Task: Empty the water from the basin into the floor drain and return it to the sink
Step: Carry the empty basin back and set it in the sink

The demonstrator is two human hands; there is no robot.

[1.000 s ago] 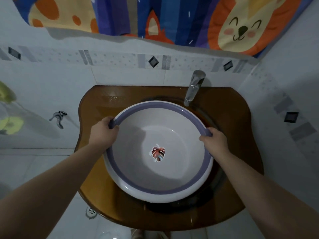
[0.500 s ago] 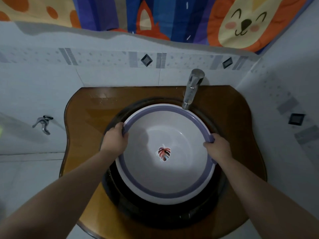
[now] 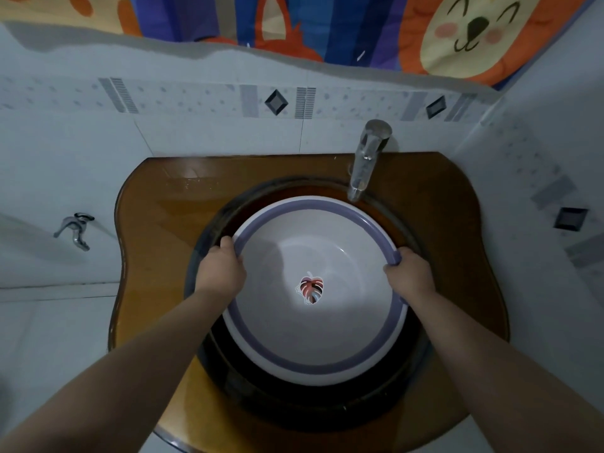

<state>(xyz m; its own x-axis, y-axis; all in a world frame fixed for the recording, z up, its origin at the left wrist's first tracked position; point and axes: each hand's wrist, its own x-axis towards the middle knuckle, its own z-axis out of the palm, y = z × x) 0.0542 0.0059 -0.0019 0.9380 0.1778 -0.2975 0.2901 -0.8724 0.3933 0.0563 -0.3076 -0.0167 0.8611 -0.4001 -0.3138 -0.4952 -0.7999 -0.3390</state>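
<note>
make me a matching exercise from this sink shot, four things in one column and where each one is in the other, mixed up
Things:
1. faucet
2. leaf sticker
3. left hand
4. wall tap

Places:
A. gripping the left rim of the basin
B. on the tiled wall, left of the counter
C. at the back right of the sink, spout over the basin rim
D. on the bottom of the basin

Pairs: 1-C, 2-D, 3-A, 4-B
</note>
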